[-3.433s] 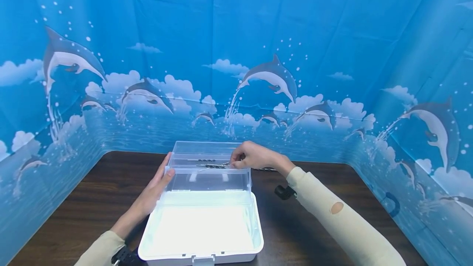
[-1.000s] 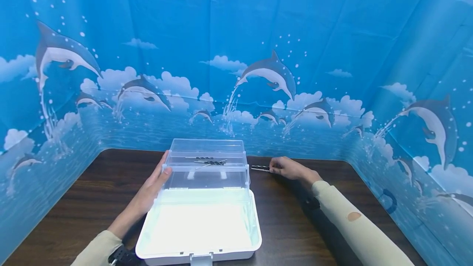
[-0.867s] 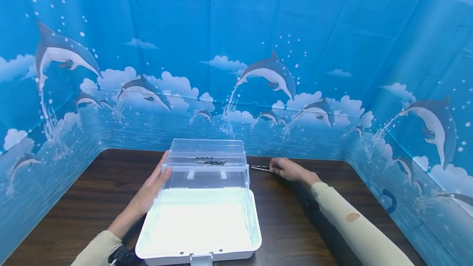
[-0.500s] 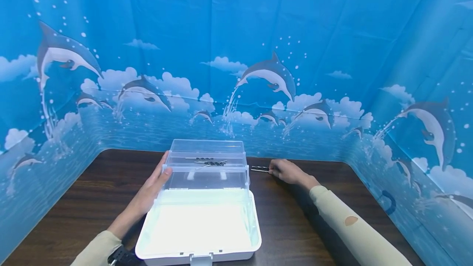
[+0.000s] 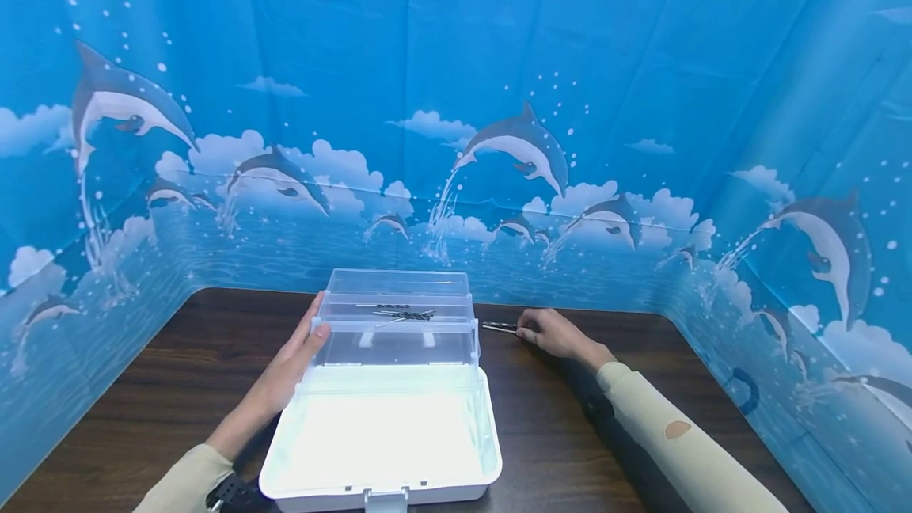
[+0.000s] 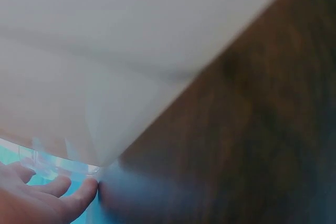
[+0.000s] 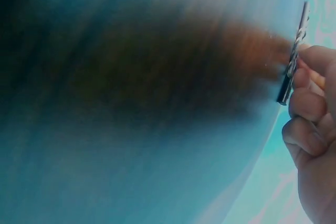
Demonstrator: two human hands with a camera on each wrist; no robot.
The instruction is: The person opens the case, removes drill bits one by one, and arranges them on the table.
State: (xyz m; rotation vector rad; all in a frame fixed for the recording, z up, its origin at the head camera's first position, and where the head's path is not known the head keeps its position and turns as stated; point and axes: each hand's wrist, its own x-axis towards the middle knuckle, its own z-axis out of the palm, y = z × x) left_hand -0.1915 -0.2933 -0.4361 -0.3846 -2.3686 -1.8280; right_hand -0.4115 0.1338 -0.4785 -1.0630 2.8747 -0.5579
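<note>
My right hand (image 5: 556, 332) is at the table's back, right of the box, pinching a metal drill bit (image 5: 500, 328) between thumb and fingertips. In the right wrist view the spiral flutes of that drill bit (image 7: 295, 53) show in front of the curled fingers. My left hand (image 5: 292, 359) rests with extended fingers along the left side of the clear tray (image 5: 399, 347), its thumb at the front edge. The left wrist view shows its fingertips (image 6: 86, 187) right at the clear plastic. Several dark drill bits (image 5: 409, 315) lie in the tray's rear compartment.
The white box (image 5: 492, 450) stands wide open on the dark wood table (image 5: 563, 434), its front latch (image 5: 386, 499) hanging down. The clear tray and lid lean back behind it. A blue dolphin-print curtain (image 5: 456, 165) walls off the back and sides.
My right hand has gone from over the tray's rear compartment to the table on the right, where it pinches a drill bit. My left hand has stayed at the tray.
</note>
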